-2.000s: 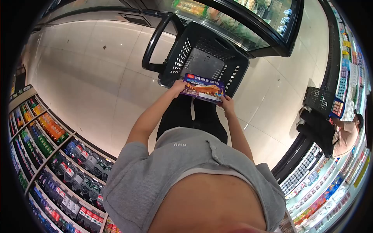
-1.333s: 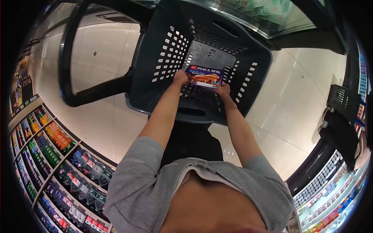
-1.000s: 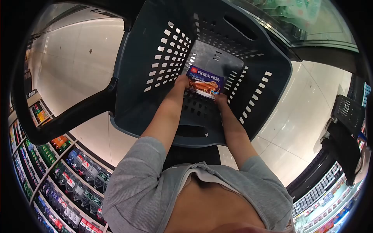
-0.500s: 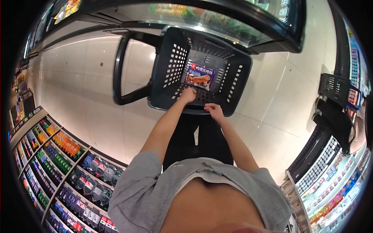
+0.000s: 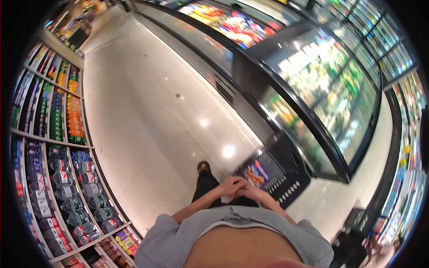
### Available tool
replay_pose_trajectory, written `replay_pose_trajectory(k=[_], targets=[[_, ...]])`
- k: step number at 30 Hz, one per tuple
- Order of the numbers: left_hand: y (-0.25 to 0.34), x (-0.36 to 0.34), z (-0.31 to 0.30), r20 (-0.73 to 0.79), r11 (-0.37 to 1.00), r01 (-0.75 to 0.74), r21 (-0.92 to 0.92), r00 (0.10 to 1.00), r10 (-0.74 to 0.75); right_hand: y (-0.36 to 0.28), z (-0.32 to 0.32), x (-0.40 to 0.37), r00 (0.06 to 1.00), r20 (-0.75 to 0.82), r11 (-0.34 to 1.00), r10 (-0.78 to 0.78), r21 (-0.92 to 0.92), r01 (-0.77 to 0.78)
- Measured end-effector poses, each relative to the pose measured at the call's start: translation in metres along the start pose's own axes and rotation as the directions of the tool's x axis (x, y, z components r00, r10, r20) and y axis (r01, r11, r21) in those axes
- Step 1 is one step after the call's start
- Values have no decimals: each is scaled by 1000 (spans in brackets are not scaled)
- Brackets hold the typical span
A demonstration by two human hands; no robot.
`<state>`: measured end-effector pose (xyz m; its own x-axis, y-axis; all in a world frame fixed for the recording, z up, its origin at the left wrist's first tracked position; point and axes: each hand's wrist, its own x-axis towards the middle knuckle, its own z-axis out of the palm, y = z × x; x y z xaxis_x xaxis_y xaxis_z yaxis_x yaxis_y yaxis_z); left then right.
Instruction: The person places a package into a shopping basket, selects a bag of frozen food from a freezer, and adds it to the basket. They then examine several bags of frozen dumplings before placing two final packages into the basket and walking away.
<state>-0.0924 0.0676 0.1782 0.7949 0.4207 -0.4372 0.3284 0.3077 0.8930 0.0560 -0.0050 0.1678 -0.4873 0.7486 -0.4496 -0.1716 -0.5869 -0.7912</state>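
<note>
In front of my waist, my left hand (image 5: 232,185) and my right hand (image 5: 250,192) are brought together, fingers curled and overlapping. What they hold, if anything, is hidden by the hands themselves. Just beyond and to the right of them is a dark shopping basket (image 5: 292,172) with slotted walls, blurred by motion. In it lies a purple printed package (image 5: 258,173) with a food picture, close past my fingers.
A glass-sided chiller case (image 5: 330,147) runs along the right, close to the basket. Shelves of bottled drinks (image 5: 73,192) line the left. Pale floor tiles (image 5: 147,111) stretch ahead between them. At the lower right is a dark basket (image 5: 357,219) near more lit shelves.
My view has turned left along the aisle. The basket now appears lower and to the right. My hands, apart at the basket before, have come together by my waist, and one foot shows forward.
</note>
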Motion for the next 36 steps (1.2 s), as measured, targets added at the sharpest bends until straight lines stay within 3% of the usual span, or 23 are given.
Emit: replay_pose_trajectory(k=[1, 3, 6, 9, 12, 13, 16, 18, 20, 21, 22, 24, 25, 26, 27, 30, 33, 36], targets=[[6, -11, -25, -119, 989, -127, 76, 984, 135, -19, 12, 28, 999, 21, 998, 43, 36, -44], [24, -35, -88, -198, 955, -74, 288, 971, 135, -65, 44, 77, 995, 54, 996, 81, 21, -82], [55, -68, -170, -234, 947, -29, 319, 966, 108, -112, 85, 144, 986, 143, 993, 83, 75, -95], [70, -74, -237, -201, 940, -51, 339, 972, 125, -146, 81, 181, 963, 249, 990, 105, 65, -125], [112, -64, -280, -217, 957, -41, 288, 970, 108, -184, 60, 206, 978, 203, 998, 47, 38, -56], [112, -49, -293, -204, 973, -85, 213, 970, 130, -206, 53, 213, 985, 170, 1000, 10, 24, -15], [119, 3, -322, -205, 976, -215, 30, 955, 216, -253, 18, 249, 967, 225, 992, 123, -11, -124], [148, 32, -334, -258, 943, -331, -38, 915, 310, -273, -10, 287, 965, 260, 999, 39, -43, -28], [183, 51, -372, -245, 974, -226, -25, 946, 213, -316, -30, 311, 967, 255, 991, -26, -123, 59], [203, 63, -393, -237, 984, -179, -3, 956, 173, -323, -43, 333, 960, 252, 992, -119, 0, 123], [209, 81, -414, -277, 961, -271, 57, 920, 276, -347, -51, 350, 964, 226, 989, -143, 54, 134], [234, 99, -458, -252, 996, -69, -55, 966, 53, -382, -62, 378, 952, 246, 979, -181, 141, 149], [257, 106, -473, -274, 1000, -8, -4, 962, 7, -401, -74, 393, 934, 285, 972, -217, 152, 179], [274, 116, -486, -301, 999, -39, -9, 953, 34, -429, -79, 397, 945, 245, 976, -216, 15, 219], [286, 126, -498, -328, 997, -70, -15, 943, 61, -444, -88, 407, 961, 203, 981, -188, 86, 174], [295, 176, -541, -304, 982, -190, 17, 935, 186, -455, -127, 452, 953, 156, 961, -260, 134, 240], [324, 220, -572, -226, 986, -129, 105, 962, 150, -481, -160, 475, 949, 19, 939, -316, 151, 310], [341, 282, -606, -97, 963, -200, 178, 971, 220, -504, -194, 493, 918, -148, 903, -369, 176, 391]])
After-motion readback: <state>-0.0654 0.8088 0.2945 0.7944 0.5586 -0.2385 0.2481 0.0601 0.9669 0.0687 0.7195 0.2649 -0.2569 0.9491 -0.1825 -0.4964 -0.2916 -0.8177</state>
